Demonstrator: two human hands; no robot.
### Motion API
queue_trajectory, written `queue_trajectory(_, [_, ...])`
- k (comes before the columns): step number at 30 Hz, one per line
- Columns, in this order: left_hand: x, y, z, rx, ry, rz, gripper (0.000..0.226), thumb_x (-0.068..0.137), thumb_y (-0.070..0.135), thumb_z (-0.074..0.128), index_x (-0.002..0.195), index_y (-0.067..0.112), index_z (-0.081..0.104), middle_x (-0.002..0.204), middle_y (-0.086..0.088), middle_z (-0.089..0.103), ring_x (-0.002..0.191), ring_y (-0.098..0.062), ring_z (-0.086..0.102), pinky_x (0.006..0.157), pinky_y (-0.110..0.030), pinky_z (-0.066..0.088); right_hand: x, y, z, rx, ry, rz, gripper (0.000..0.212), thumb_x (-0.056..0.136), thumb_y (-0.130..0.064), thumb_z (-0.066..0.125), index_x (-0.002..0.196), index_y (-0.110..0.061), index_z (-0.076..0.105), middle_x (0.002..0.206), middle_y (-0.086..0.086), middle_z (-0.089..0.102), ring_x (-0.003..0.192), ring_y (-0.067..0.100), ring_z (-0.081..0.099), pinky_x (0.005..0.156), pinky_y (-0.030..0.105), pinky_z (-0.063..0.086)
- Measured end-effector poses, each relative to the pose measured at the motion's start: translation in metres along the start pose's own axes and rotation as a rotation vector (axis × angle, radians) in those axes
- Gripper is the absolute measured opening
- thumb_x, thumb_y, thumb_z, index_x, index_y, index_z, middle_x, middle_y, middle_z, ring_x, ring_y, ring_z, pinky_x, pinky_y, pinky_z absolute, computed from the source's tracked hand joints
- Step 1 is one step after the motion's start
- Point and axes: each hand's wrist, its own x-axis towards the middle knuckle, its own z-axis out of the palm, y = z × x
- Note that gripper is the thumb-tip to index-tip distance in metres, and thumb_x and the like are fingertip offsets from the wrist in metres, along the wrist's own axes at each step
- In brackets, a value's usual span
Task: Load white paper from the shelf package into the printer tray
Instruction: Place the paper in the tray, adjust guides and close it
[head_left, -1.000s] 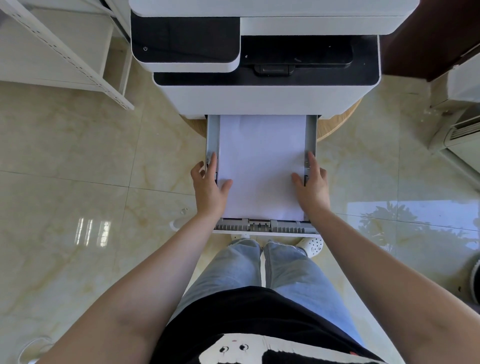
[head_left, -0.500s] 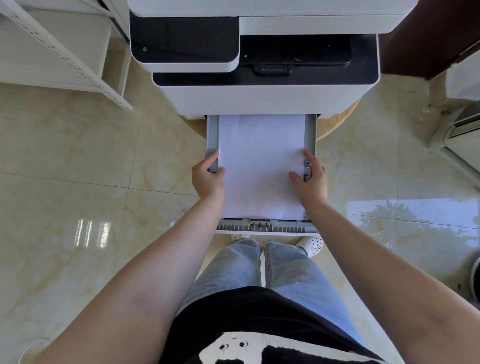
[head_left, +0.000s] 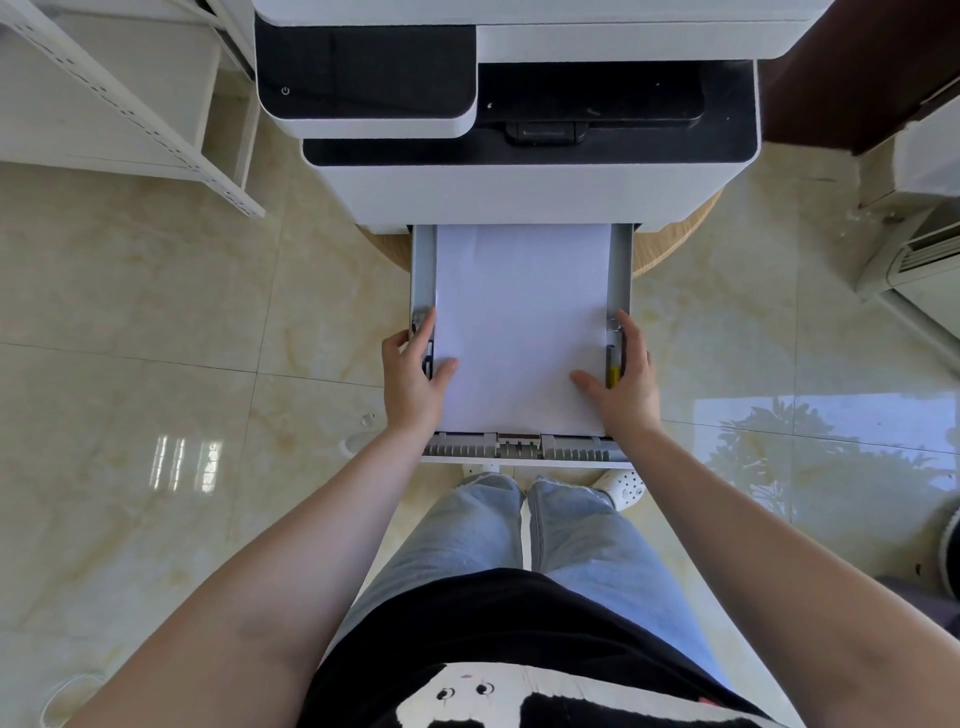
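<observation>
A: Item one, white paper (head_left: 522, 332). Where does it lie from your hands?

B: Between them. It rests flat in the pulled-out printer tray (head_left: 524, 451), long axis running straight away from you into the printer (head_left: 524, 171).

A: Item two, your left hand (head_left: 413, 379)?

B: Loose, gripping nothing. Your fingers lie along the tray's left rail, thumb laid on the sheet's left margin.

A: Item three, your right hand (head_left: 626, 387)?

B: Likewise released. Fingers rest by the right side guide (head_left: 614, 358), thumb on the paper's right margin.

A: Which hand is nearer the stack?

B: Neither; both touch it, one at each long edge. By my judgement the loading is nearly finished. The coming push should go along that long axis, away from you, with the tray's front edge just behind both wrists.
</observation>
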Motion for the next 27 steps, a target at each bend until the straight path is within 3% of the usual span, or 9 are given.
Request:
queue_trajectory(3, [0.000, 0.002, 0.001, -0.007, 0.004, -0.024, 0.065, 0.084, 0.009, 0.067, 0.141, 0.024, 0.042, 0.132, -0.015, 0.040, 0.120, -0.027, 0.048, 0.099, -0.027, 0.039, 0.003, -0.001, 0.000, -0.061, -0.040, -0.008, 0.077, 0.077, -0.019, 0.072, 0.133, -0.049, 0.030, 0.120, -0.003, 0.040, 0.088, 0.010, 0.050, 0.075, 0.028, 0.042])
queue_trajectory(5, [-0.001, 0.003, 0.003, 0.002, 0.014, -0.029, 0.065, 0.084, 0.010, 0.067, 0.142, 0.026, 0.042, 0.133, -0.015, 0.039, 0.121, -0.027, 0.047, 0.097, -0.027, 0.039, 0.002, -0.003, 0.002, -0.088, -0.061, -0.006, 0.071, 0.079, -0.018, 0.069, 0.131, -0.050, 0.032, 0.119, 0.001, 0.040, 0.083, 0.003, 0.048, 0.070, 0.027, 0.044])
queue_trajectory(8, [-0.004, -0.001, -0.001, 0.047, -0.012, 0.037, 0.075, 0.084, 0.014, 0.067, 0.147, 0.029, 0.030, 0.139, -0.013, 0.033, 0.126, -0.025, 0.044, 0.094, -0.024, 0.039, -0.002, -0.002, -0.002, -0.069, -0.051, -0.026, 0.078, 0.076, -0.021, 0.073, 0.136, -0.045, 0.029, 0.131, 0.003, 0.042, 0.100, 0.010, 0.046, 0.082, 0.028, 0.039])
queue_trajectory(12, [-0.019, -0.012, -0.010, 0.268, -0.075, 0.107, 0.116, 0.073, 0.026, 0.078, 0.150, 0.027, -0.008, 0.146, -0.015, 0.023, 0.107, -0.025, 0.055, 0.062, -0.025, 0.048, -0.013, 0.009, -0.012, -0.083, -0.140, -0.094, 0.113, 0.062, -0.018, 0.084, 0.148, -0.035, 0.011, 0.143, 0.000, 0.033, 0.120, -0.006, 0.028, 0.099, 0.022, 0.026])
queue_trajectory(15, [-0.024, -0.012, -0.011, 0.364, -0.113, 0.096, 0.123, 0.070, 0.033, 0.079, 0.149, 0.025, -0.015, 0.144, -0.016, 0.026, 0.084, -0.029, 0.062, 0.044, -0.022, 0.041, -0.020, 0.014, -0.011, -0.098, -0.165, -0.050, 0.120, 0.062, -0.014, 0.084, 0.147, -0.041, 0.004, 0.148, 0.003, 0.028, 0.132, 0.009, 0.029, 0.098, 0.026, 0.029])
queue_trajectory(18, [-0.027, -0.011, -0.013, 0.333, -0.080, 0.108, 0.120, 0.069, 0.029, 0.081, 0.151, 0.024, -0.007, 0.143, -0.015, 0.028, 0.096, -0.029, 0.060, 0.055, -0.031, 0.052, -0.025, 0.012, -0.011, -0.081, -0.129, -0.055, 0.108, 0.067, -0.016, 0.080, 0.146, -0.040, 0.011, 0.143, -0.002, 0.032, 0.125, 0.014, 0.038, 0.094, 0.029, 0.038])
queue_trajectory(21, [-0.034, -0.020, -0.018, 0.252, -0.061, 0.155, 0.104, 0.067, 0.021, 0.083, 0.147, 0.020, 0.015, 0.143, -0.014, 0.028, 0.118, -0.025, 0.047, 0.076, -0.031, 0.052, -0.032, 0.012, -0.015, -0.031, -0.034, -0.036, 0.073, 0.075, -0.016, 0.073, 0.133, -0.037, 0.032, 0.130, -0.006, 0.042, 0.108, 0.020, 0.052, 0.083, 0.036, 0.051])
queue_trajectory(24, [-0.039, -0.029, -0.024, 0.270, -0.131, 0.172, 0.087, 0.068, 0.016, 0.082, 0.137, 0.014, 0.029, 0.139, -0.014, 0.030, 0.105, -0.025, 0.052, 0.076, -0.030, 0.048, -0.039, 0.013, -0.016, 0.047, 0.040, 0.046, 0.047, 0.081, -0.013, 0.067, 0.114, -0.038, 0.043, 0.128, -0.001, 0.048, 0.113, 0.023, 0.056, 0.084, 0.036, 0.053])
queue_trajectory(27, [-0.039, -0.029, -0.025, 0.273, -0.130, 0.131, 0.080, 0.069, 0.017, 0.082, 0.132, 0.012, 0.032, 0.137, -0.014, 0.034, 0.091, -0.017, 0.048, 0.073, -0.028, 0.043, -0.039, 0.014, -0.016, 0.026, 0.055, 0.097, 0.031, 0.086, -0.015, 0.062, 0.113, -0.027, 0.052, 0.126, 0.001, 0.055, 0.115, 0.020, 0.057, 0.083, 0.031, 0.051])
